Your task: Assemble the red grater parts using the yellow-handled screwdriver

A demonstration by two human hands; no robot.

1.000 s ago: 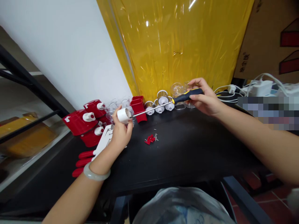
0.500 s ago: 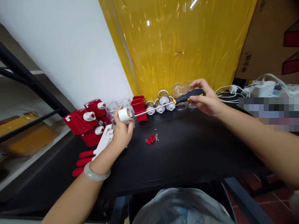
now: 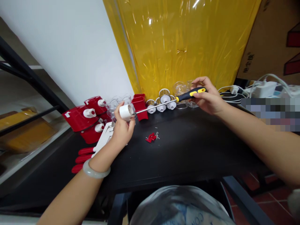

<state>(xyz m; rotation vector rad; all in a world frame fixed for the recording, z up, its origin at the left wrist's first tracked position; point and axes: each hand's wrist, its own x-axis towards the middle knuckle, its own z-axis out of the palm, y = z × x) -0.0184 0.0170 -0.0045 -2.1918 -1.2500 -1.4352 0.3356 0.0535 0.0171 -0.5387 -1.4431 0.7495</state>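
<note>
- Above the black table [image 3: 192, 150], the left hand [image 3: 122, 132] is closed round a white socket [image 3: 126, 112], open end turned right
- The right hand [image 3: 209, 100] wraps the black-and-yellow handle of a screwdriver [image 3: 181, 97]
- The screwdriver's long axis slopes from upper right down to lower left, tip at the socket's mouth; how deep it sits cannot be told
- The socket lies left of the right hand, at the shaft's far end; the left hand is nearer
- Red clips [image 3: 151, 137] lie on the table between the arms

Small assembly workshop, black workbench [image 3: 187, 150], red plastic parts [image 3: 79, 117], yellow curtain [image 3: 182, 43]
</note>
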